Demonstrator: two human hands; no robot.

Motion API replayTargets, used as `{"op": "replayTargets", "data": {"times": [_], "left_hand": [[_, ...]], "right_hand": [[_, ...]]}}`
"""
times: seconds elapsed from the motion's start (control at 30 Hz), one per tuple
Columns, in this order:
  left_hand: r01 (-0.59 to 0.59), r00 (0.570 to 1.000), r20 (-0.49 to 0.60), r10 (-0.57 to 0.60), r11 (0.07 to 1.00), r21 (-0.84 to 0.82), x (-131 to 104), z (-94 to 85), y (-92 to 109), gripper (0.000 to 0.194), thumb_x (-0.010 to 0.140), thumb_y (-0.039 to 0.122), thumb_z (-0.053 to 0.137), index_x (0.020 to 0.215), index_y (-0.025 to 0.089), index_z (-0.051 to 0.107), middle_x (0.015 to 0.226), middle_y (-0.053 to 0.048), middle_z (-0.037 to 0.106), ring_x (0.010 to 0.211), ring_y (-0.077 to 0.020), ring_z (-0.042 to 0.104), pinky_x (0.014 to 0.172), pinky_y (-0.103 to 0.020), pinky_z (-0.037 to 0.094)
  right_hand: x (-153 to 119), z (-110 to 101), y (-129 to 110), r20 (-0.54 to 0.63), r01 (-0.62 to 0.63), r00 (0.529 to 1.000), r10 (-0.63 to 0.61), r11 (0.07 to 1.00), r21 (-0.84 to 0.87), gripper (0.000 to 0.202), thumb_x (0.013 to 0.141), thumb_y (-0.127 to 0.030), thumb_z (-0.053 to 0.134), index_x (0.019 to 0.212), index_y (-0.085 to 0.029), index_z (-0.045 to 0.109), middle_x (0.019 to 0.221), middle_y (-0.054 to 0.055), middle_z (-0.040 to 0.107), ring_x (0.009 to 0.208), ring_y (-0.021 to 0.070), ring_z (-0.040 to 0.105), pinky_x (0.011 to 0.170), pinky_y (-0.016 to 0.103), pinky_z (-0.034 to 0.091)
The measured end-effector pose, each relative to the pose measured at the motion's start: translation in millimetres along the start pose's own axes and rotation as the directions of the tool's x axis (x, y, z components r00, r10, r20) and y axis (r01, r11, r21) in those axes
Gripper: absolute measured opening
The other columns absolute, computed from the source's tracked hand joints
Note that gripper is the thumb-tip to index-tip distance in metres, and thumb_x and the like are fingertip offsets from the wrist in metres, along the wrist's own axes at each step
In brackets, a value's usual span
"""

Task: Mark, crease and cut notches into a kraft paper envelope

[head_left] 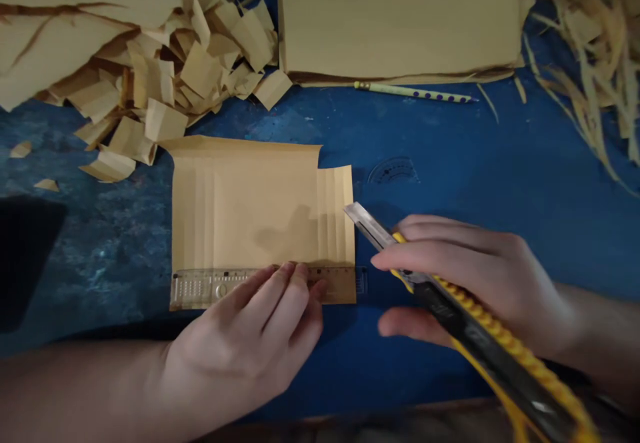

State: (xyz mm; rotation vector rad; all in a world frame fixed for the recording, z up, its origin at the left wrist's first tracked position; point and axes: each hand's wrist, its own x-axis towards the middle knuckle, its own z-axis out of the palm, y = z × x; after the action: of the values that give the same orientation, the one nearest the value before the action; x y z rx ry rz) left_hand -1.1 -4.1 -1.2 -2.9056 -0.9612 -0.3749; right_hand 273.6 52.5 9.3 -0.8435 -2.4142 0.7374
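Note:
A creased piece of brown paper (265, 203) lies on the blue table, with a corner cut away at its upper right. Across its lower edge rests a clear plastic ruler (200, 287). My left hand (255, 336) presses down on the ruler with its fingers bunched together near the middle. In my right hand (480, 276) is a yellow and black utility knife (450, 316), its blade extended. The blade tip points up and left, close to the paper's right edge; whether it touches the paper I cannot tell.
Cut brown paper pieces (200, 63) are heaped at the upper left. A stack of brown paper (405, 23) lies at the back, with a spotted pencil (415, 92) before it. A clear protractor (393, 171) lies right of the paper. Thin paper strips (595, 76) pile up at the right. A dark object (27, 256) is at left.

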Motion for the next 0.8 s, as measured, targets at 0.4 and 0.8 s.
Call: {"op": "replayTargets", "data": {"times": [0.4,0.8], "left_hand": [[0.016,0.996,-0.092,-0.018,0.999,-0.030,0,7.8,6,0.030,0.102,0.008,0.044,0.104,0.007,0.074,0.102,-0.014,0.082,0.090,-0.0286,0.080,0.081,-0.042,0.070],[0.058,0.998,-0.036,-0.060,0.997,-0.043,-6,7.8,12,0.034,0.101,0.013,0.043,0.114,0.009,0.074,0.118,-0.015,0.078,0.107,-0.0287,0.075,0.087,-0.041,0.070]], "right_hand": [[32,-30,29,0.206,0.345,0.912,-0.354,0.935,0.079,0.014,0.102,-0.013,0.056,0.110,-0.021,0.065,0.083,0.000,0.076,0.083,0.0180,0.077,0.082,0.034,0.065],[43,-14,62,0.199,0.441,0.828,-0.524,0.828,0.346,0.016,0.095,-0.002,0.064,0.107,-0.011,0.070,0.102,0.009,0.078,0.092,0.0184,0.073,0.085,0.037,0.067]]}}
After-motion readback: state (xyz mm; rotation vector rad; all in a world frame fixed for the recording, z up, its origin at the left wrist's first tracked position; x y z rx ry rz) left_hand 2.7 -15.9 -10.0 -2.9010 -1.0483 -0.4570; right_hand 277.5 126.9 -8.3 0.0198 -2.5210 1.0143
